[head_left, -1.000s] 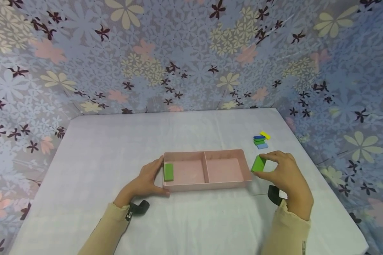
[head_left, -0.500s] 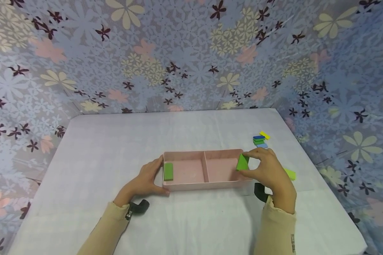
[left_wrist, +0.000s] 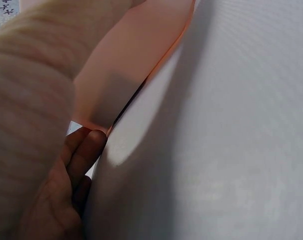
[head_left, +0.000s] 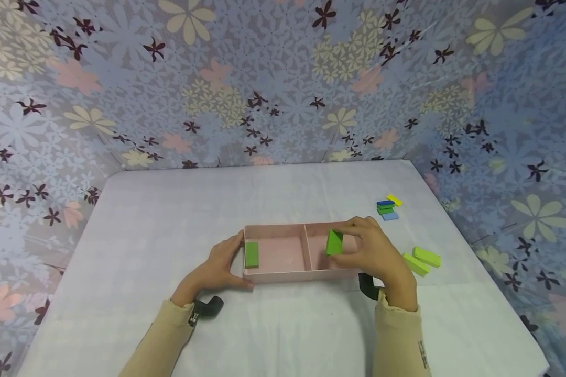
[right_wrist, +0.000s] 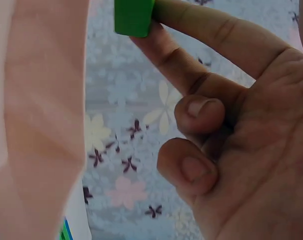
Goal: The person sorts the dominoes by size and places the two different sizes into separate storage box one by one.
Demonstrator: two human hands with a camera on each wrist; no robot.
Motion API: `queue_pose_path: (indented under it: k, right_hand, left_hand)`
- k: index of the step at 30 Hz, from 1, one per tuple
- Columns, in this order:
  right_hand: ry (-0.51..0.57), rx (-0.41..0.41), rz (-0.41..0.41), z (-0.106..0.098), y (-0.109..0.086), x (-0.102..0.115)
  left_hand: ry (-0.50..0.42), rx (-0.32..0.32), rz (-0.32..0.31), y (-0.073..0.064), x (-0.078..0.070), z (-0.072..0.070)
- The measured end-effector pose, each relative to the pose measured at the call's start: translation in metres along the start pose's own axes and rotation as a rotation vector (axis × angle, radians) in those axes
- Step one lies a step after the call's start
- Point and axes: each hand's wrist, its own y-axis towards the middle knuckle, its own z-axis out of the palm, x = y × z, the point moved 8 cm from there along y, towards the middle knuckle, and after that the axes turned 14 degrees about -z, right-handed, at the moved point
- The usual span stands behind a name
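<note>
A long pink box (head_left: 287,276) with a divider lies across the table. My left hand (head_left: 217,268) holds its left end, the fingers along the side wall and the thumb at the near corner; the left wrist view catches those fingers (left_wrist: 87,152) beside the pink wall. One green block (head_left: 252,255) lies against the left wall of the left compartment. Over the right compartment, my right hand (head_left: 376,252) pinches another green block (head_left: 334,242) between thumb and fingertips. In the right wrist view this block (right_wrist: 133,17) shows at the top edge, the other fingers curled below it.
Two lime-green blocks (head_left: 420,261) lie side by side on the white tablecloth, right of my right wrist. Farther back on the right is a small group of blue, green and light-blue blocks (head_left: 385,208), with a yellow block (head_left: 394,200) beside it. Flowered cloth hangs behind the table.
My right hand has carried its green block leftward, from beyond the box's right end to over the right compartment. The lime-green blocks have come into sight behind it. My left hand stays put.
</note>
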Motion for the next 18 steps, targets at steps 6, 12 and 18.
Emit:
queue_pose_path:
  k: [6, 12, 18]
  right_hand:
    - [0.016, 0.028, -0.081, 0.019, 0.015, 0.015]
    - [0.018, 0.043, -0.149, 0.036, 0.030, 0.026]
    - [0.011, 0.076, -0.168, 0.054, 0.040, 0.031]
  left_hand:
    - [-0.006, 0.006, -0.011, 0.000, 0.000, 0.000]
    - [-0.007, 0.000, 0.004, 0.001, -0.001, 0.000]
    - [-0.004, -0.009, 0.006, 0.001, -0.001, -0.002]
